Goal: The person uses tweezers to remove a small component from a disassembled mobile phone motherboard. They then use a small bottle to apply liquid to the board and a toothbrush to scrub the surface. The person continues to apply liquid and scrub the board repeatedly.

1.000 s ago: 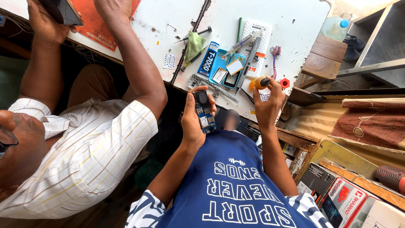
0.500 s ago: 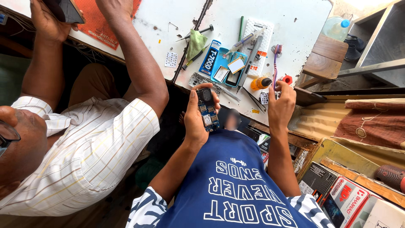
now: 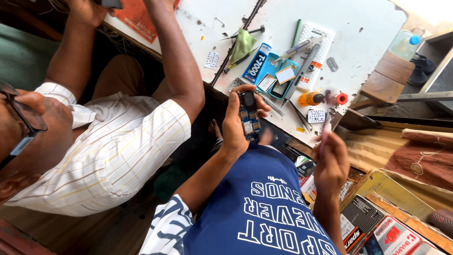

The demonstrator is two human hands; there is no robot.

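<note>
My left hand (image 3: 232, 126) is shut on an opened mobile phone (image 3: 248, 118), its circuit board showing, held upright at the near edge of the white table (image 3: 363, 28). To the right and closer to my body, my right hand (image 3: 331, 165) grips a thin pinkish brush-like tool (image 3: 325, 130), which is blurred. A small orange bottle (image 3: 310, 98) and a red cap (image 3: 341, 98) lie on the table just beyond that hand.
A blue tray (image 3: 272, 71) with small parts, a blue tube (image 3: 257, 63), screwdrivers and a green cloth (image 3: 243, 45) lie on the table. A co-worker in a striped shirt (image 3: 113, 151) reaches over an orange mat (image 3: 141, 19) at left. Boxes (image 3: 377, 226) sit at bottom right.
My right hand left the table near the orange bottle and drew back toward my body with the thin tool. My left hand stays on the phone.
</note>
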